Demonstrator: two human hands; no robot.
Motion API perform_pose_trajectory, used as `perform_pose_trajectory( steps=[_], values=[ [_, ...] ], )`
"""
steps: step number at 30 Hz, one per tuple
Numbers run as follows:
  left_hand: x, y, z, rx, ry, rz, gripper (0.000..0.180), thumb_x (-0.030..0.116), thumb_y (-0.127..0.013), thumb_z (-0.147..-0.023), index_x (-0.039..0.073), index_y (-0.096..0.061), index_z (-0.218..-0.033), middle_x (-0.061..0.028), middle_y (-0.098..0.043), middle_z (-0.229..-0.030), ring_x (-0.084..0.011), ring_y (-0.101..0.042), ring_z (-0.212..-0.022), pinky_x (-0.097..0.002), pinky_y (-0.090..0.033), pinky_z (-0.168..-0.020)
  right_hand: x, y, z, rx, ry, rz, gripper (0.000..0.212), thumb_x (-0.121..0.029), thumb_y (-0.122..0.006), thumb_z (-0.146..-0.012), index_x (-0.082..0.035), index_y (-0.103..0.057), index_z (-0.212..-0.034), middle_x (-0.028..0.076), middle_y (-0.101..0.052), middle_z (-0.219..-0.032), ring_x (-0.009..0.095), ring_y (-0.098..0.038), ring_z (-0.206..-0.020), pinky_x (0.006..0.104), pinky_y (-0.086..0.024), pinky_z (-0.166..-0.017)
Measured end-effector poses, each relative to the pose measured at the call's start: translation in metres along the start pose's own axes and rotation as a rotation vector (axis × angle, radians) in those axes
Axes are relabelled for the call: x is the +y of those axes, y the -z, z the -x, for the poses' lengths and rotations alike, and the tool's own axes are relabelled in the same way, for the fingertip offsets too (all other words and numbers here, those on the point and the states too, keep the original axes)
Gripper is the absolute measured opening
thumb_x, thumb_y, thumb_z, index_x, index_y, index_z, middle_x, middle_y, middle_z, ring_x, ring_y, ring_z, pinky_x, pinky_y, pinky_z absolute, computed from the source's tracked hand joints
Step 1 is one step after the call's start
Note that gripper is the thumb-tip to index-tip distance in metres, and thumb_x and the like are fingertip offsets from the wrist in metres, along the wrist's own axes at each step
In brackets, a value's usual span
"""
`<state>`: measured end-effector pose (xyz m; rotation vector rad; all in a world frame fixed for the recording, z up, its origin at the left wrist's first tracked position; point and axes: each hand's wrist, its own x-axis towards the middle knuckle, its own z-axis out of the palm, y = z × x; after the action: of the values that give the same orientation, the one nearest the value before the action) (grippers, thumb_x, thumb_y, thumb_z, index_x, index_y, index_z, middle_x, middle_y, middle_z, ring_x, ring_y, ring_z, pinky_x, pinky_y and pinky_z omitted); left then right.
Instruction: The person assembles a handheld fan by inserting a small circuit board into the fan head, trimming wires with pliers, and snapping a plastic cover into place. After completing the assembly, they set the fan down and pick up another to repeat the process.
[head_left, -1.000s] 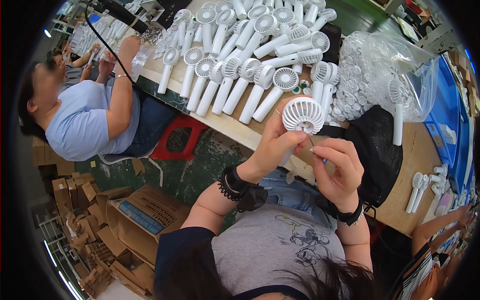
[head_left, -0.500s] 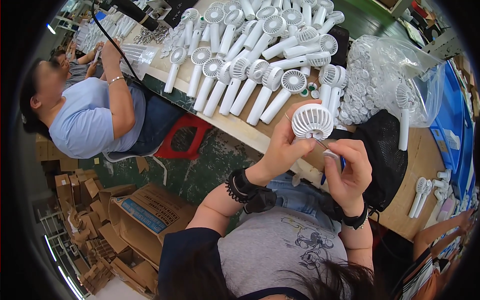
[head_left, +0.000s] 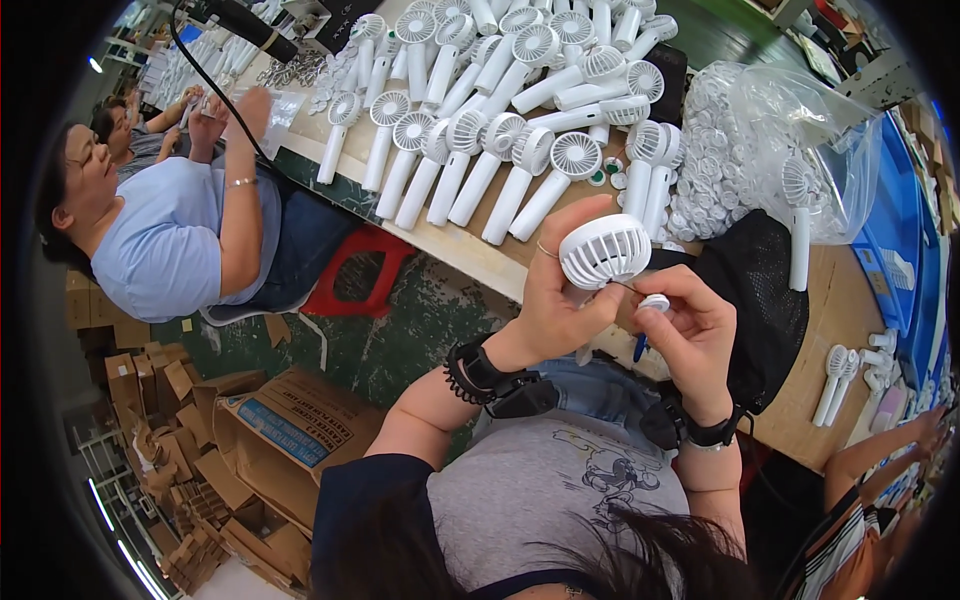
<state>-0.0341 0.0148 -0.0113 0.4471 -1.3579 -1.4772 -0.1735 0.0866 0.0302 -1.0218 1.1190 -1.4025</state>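
My left hand is closed around a white handheld fan, its round slatted head raised over the table's near edge. The fan's handle is not plain to see behind my fingers. Close on its right, my right hand pinches a small round white cap between thumb and fingers. A thin dark strand, perhaps a wire, runs between the fan head's lower edge and my right fingertips. Below the cap, a bit of a blue object shows, mostly hidden by my right hand.
Several white fans lie in rows across the table. Right of them sit a clear bag of white caps, a black mesh pouch and a blue tray. A co-worker sits at the left, above open cardboard boxes.
The fan head has shifted slightly left and tilted, showing more of its side. My right fingers have turned a little, so the cap shows more. The co-worker's hand at the left has moved.
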Motion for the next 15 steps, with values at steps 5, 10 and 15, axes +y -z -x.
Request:
perform_pose_trajectory(
  steps=[5, 10, 15],
  values=[
    [-0.001, -0.001, 0.001, -0.026, 0.028, 0.001, 0.066, -0.007, -0.053, -0.076, 0.003, -0.026, -0.135, -0.0084, -0.044, -0.119, -0.0127, -0.049, -0.105, -0.0278, -0.043, -0.088, -0.005, 0.001, 0.001, -0.023, 0.221, 0.405, 0.026, 0.010, -0.062, -0.075, 0.005, -0.060, -0.100, 0.008, -0.057, -0.096, 0.010, -0.057, -0.082, 0.0215, -0.047, -0.072],
    [-0.004, -0.002, 0.001, -0.010, 0.018, 0.033, 0.064, -0.006, -0.053, -0.078, 0.003, -0.025, -0.136, -0.0090, -0.045, -0.118, -0.0123, -0.049, -0.105, -0.0273, -0.043, -0.087, -0.017, -0.008, 0.001, 0.013, 0.194, 0.553, 0.026, 0.010, -0.064, -0.072, 0.002, -0.062, -0.096, 0.009, -0.057, -0.095, 0.012, -0.057, -0.082, 0.0221, -0.047, -0.070],
    [-0.003, -0.004, 0.001, -0.037, 0.055, 0.035, 0.062, -0.001, -0.054, -0.082, 0.003, -0.024, -0.136, -0.0091, -0.044, -0.118, -0.0127, -0.048, -0.106, -0.0271, -0.041, -0.089, -0.024, -0.008, 0.000, -0.041, 0.332, 0.731, 0.029, 0.013, -0.063, -0.069, 0.000, -0.063, -0.095, 0.010, -0.057, -0.094, 0.017, -0.058, -0.082, 0.0242, -0.048, -0.070]
  ],
)
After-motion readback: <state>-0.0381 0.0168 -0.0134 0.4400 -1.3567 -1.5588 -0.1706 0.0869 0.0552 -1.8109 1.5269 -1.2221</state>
